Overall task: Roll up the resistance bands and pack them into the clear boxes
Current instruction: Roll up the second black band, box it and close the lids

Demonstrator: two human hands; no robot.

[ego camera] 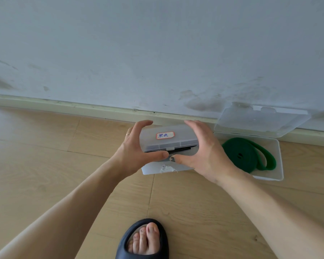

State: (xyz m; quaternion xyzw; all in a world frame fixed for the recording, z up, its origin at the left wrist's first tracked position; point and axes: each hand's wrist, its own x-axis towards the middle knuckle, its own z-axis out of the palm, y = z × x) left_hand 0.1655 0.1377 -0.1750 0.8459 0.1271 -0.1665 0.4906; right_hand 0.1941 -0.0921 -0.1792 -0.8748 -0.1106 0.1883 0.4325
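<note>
Both hands, left hand (137, 146) and right hand (202, 152), curled around a labelled clear box (166, 139), lid nearly closed over something dark, on pale wood flooring (45, 165) at centre. At three o'clock, an open clear box (277, 165) held a green band (247, 154) beside a scuffed white wall (157, 53)

One label can be read. A small white sticker with a red border (165, 135) sits on top of the lid of a clear plastic box (168, 137), toward the centre of the lid. On it are two handwritten Chinese characters in dark ink, 黑色, meaning "black". A faint ruled line runs beneath the characters. No other text, brand or number is legible.
</note>
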